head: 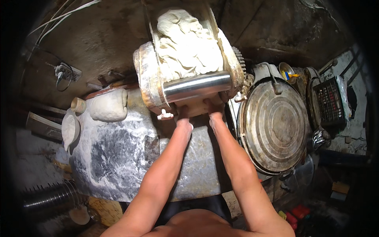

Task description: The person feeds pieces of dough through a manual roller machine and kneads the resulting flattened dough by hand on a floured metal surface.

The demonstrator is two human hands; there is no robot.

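Observation:
A dough sheeter (pixel 148 80) stands before me, its steel roller (pixel 197 86) shining under strong light. A thick, folded mass of pale dough (pixel 186 44) lies on the chute behind the roller. Beneath the roller, in shadow, hangs a smooth dough sheet (pixel 192 109). My left hand (pixel 182 112) holds its left edge, and my right hand (pixel 213 106) has the right edge, thumb on top. Shadow hides most of the fingers. Both arms reach straight forward over a floured metal worktop (pixel 118 148).
At left on the worktop sit a dough lump (pixel 109 105), a flour scoop (pixel 70 130) and a small tub (pixel 78 105). A large round griddle lid (pixel 275 127) stands close by my right arm. Exposed gear teeth (pixel 239 60) flank the sheeter. A power strip (pixel 68 72) hangs behind.

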